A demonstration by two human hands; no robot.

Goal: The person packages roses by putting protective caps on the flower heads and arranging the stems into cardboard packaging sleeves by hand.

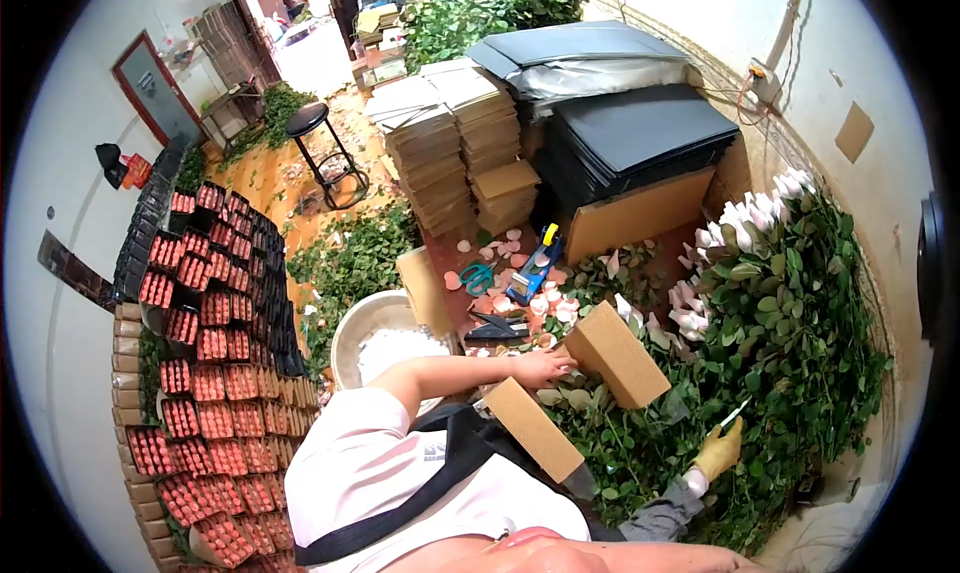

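My bare left hand reaches over the bench, fingers extended and a little apart, between two corrugated cardboard pieces. Its fingertips are by the near edge of the upright corrugated cardboard; whether they touch it is unclear. Closer to my body stands the other corrugated cardboard piece, with clear plastic at its lower end. My right hand, in a yellow glove with a grey sleeve, is closed around a slim, pale, pen-like tool pointing up over the leaves. Around it spreads a heap of leafy rose stems with pale pink blooms.
Teal scissors, a blue tape dispenser, a black stapler and loose petals lie on the bench. A round tub stands left. Behind are cardboard stacks and black sheets. Packed pink roses fill the left side.
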